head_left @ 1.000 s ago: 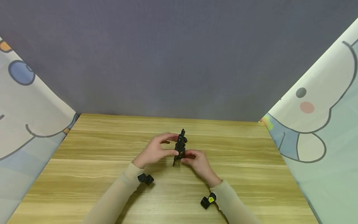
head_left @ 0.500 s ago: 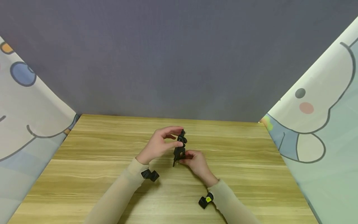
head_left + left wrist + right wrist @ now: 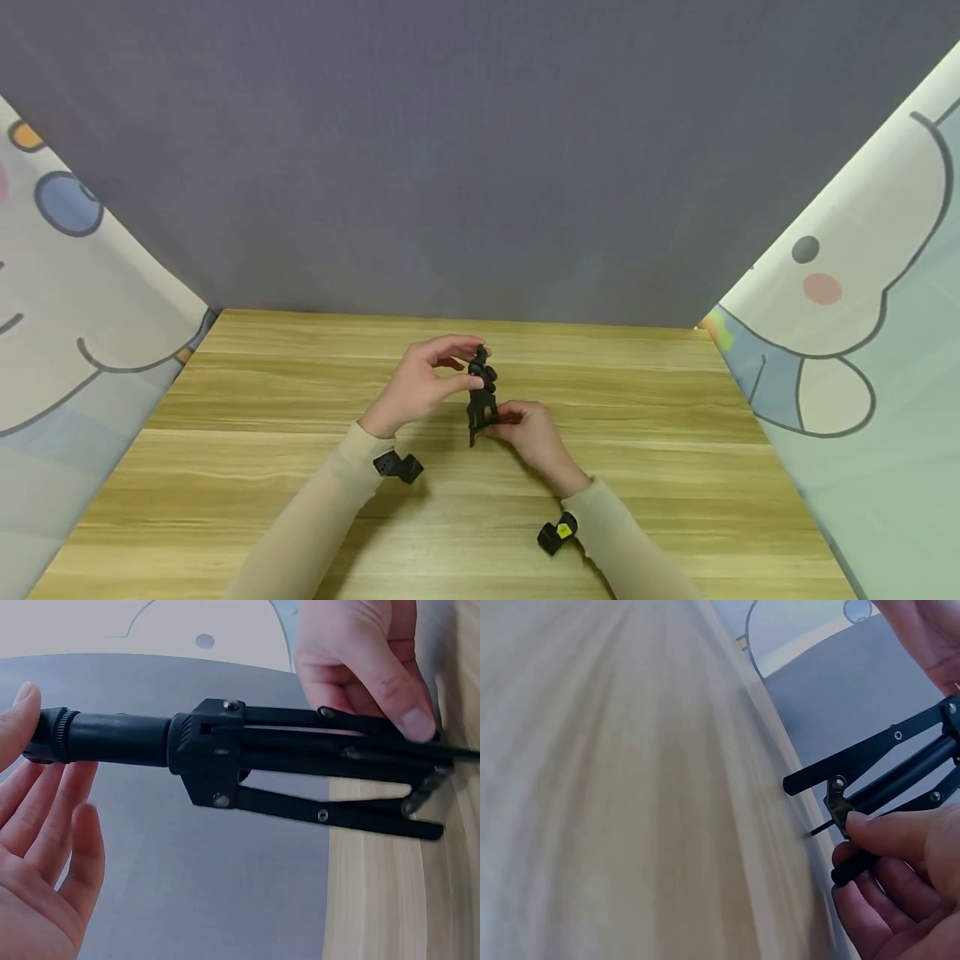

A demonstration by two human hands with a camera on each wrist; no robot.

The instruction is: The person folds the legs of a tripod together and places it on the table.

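A small black tripod [image 3: 478,398] stands upright between the two hands in the head view, its legs partly folded toward the table. My left hand [image 3: 420,385] holds its top end; in the left wrist view the thumb lies on the ridged ring [image 3: 64,733] and the fingers are behind it. Low down on the other side, my right hand [image 3: 532,435] pinches one leg. The right wrist view shows its thumb [image 3: 885,832] by a small metal brace [image 3: 838,802] joining the legs, with the fingers under the leg end.
The wood-grain table [image 3: 675,433] extends all around the hands. A grey panel [image 3: 480,167] rises behind its far edge, and cartoon-printed sheets [image 3: 855,300] flank both sides. Small black cameras [image 3: 397,467] are strapped at both wrists.
My left hand has slid up from the tripod's middle to its top end. The tripod has turned slightly, showing its legs more. My right hand stays at the leg.
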